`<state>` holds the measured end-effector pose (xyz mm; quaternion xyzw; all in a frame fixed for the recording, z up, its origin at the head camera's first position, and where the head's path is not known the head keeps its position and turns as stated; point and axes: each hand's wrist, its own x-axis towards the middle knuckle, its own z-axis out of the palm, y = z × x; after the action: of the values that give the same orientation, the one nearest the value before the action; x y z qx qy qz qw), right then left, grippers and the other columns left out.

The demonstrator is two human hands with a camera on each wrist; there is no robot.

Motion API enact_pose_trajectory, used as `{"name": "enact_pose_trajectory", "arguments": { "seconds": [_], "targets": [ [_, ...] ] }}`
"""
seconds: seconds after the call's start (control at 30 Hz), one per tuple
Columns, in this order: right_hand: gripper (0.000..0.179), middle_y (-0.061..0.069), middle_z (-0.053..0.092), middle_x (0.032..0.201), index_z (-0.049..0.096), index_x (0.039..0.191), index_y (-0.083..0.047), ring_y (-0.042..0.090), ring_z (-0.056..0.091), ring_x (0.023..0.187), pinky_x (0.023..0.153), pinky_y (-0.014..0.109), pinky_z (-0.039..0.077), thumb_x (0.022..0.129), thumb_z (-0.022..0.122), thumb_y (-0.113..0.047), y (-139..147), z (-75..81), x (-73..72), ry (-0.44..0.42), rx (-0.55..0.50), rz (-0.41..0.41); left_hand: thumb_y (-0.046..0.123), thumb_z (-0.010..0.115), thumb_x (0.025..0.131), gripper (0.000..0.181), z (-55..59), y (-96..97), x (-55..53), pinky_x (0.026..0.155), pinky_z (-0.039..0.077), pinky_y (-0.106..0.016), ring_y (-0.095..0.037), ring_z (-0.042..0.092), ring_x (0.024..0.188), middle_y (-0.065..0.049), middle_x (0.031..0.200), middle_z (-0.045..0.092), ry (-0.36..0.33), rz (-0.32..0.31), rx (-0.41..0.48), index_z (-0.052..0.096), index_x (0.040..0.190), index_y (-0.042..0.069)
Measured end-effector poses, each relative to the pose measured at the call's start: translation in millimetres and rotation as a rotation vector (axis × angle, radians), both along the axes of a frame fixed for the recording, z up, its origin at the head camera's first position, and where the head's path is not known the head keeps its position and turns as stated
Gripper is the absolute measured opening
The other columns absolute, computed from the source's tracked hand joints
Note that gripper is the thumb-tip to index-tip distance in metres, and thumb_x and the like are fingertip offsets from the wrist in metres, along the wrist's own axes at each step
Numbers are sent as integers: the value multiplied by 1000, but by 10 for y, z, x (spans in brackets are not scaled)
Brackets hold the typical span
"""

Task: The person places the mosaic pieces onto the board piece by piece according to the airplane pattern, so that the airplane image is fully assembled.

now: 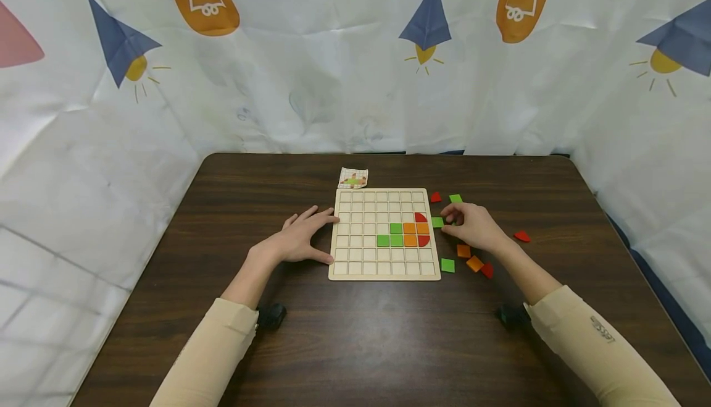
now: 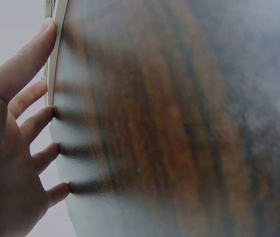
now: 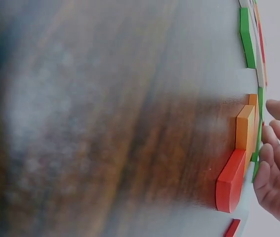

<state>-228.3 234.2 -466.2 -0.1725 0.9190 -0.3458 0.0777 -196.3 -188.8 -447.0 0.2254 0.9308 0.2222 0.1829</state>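
My left hand lies spread against the left edge of the pale wooden grid board. In the left wrist view its thumb touches the board's rim and its fingertips rest on the table. My right hand hovers by the board's right edge, thumb and index finger apart at a green square tile. No tile shows gripped between them. Green squares, orange squares and red rounded pieces occupy cells on the board's right half.
Loose tiles lie right of the board: a green square, orange squares, red pieces and another green tile. A small pattern card sits behind the board. The brown table meets a printed cloth.
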Motion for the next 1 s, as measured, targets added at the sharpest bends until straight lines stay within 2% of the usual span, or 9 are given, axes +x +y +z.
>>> {"name": "enact_pose_trajectory", "arguments": {
  "seconds": [0.6,1.0],
  "targets": [
    [30,9,62,97,67,119,3,22,51,77,67,36,44,93,76,-10,-10,6,-73,-12,53,62,51,84,83,93,-11,-3,-8,118,3,-68,-34,4,157,-6,170,18,1,-1,-7,40,159,22],
    [25,8,63,96,69,116,3,21,53,78,68,36,46,93,75,-7,-26,-24,-96,4,53,79,51,84,83,93,-23,-11,-7,118,3,-68,-34,5,156,-7,170,18,10,-4,-2,40,159,21]
  ]
}}
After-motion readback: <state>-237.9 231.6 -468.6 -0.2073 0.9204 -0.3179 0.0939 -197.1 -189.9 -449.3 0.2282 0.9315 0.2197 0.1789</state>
